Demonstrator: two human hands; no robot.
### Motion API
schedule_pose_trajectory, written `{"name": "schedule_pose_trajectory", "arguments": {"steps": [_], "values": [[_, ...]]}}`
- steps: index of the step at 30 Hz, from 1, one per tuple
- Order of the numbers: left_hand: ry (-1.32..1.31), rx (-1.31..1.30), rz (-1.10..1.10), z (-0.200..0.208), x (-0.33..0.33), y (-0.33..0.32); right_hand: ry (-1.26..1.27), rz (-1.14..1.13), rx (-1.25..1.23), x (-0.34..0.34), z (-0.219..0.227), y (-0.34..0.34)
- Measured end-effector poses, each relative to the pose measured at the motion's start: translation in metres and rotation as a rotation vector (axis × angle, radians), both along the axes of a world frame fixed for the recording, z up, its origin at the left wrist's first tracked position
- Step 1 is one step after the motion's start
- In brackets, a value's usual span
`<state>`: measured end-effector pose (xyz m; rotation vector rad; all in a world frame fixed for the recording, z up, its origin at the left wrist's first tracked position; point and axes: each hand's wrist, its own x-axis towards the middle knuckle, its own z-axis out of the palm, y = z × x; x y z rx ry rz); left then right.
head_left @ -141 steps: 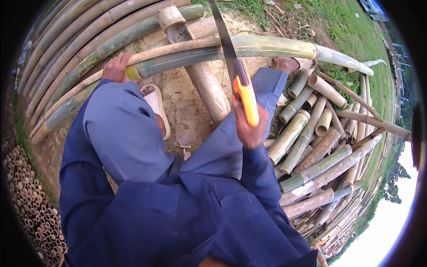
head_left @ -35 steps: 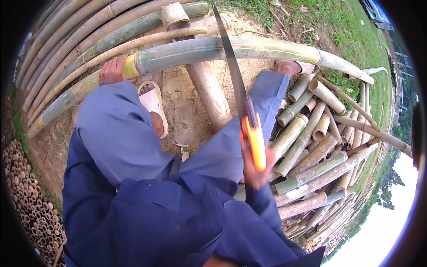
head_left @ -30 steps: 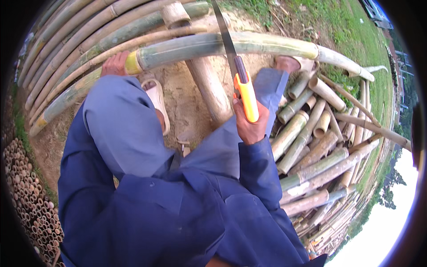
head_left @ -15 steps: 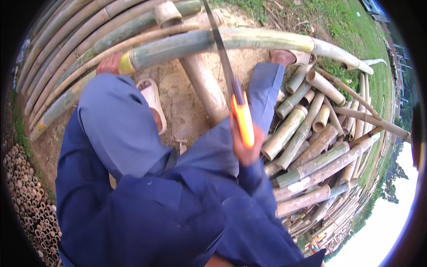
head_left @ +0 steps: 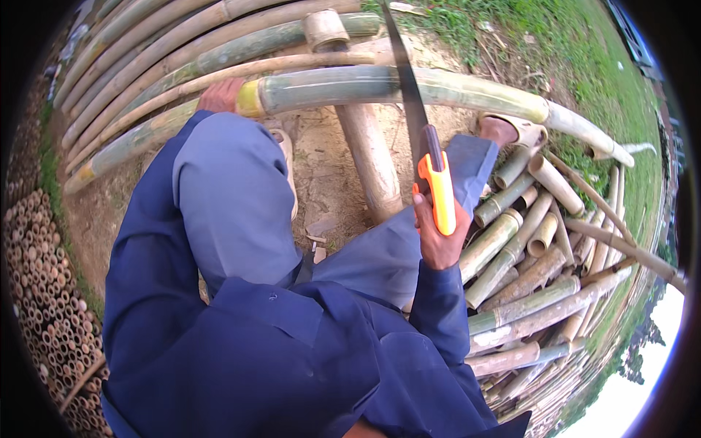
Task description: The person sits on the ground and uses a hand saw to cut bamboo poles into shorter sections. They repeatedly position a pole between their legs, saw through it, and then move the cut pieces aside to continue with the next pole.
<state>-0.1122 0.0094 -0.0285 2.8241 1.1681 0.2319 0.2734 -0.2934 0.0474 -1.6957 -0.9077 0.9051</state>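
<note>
My right hand (head_left: 437,237) grips the orange handle of a hand saw (head_left: 436,190). Its long dark blade (head_left: 404,80) crosses a thick green bamboo pole (head_left: 380,86) that lies across a pale log (head_left: 369,157). My left hand (head_left: 219,95) presses on the cut yellow end of that pole at the upper left. I wear blue clothes. My right foot in a sandal (head_left: 515,131) rests by the pole at the right; my left sandal (head_left: 286,168) shows beside my knee.
Long bamboo poles (head_left: 146,51) are stacked along the top left. Short cut bamboo pieces (head_left: 526,255) pile up at the right. Bundled small tubes (head_left: 36,277) show their ends at the left. Bare dirt (head_left: 325,175) lies under the log, grass (head_left: 569,66) beyond.
The saw slides back and forth across the green pole: my right hand has pushed forward and up since half a second ago. My left hand stays on the pole's end.
</note>
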Motion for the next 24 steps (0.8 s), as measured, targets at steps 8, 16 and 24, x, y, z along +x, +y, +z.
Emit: {"name": "schedule_pose_trajectory", "arguments": {"steps": [8,16,24], "values": [[-0.148,-0.161,0.47,-0.027,0.003,0.017,-0.012,-0.101,0.04,-0.018,0.024,0.006],[-0.004,0.019,0.411,-0.041,0.004,0.008,-0.049,-0.061,-0.075,-0.015,0.01,-0.031],[0.074,-0.147,0.613,-0.045,0.013,0.008,-0.191,-0.015,0.042,-0.039,0.078,-0.034]]}}
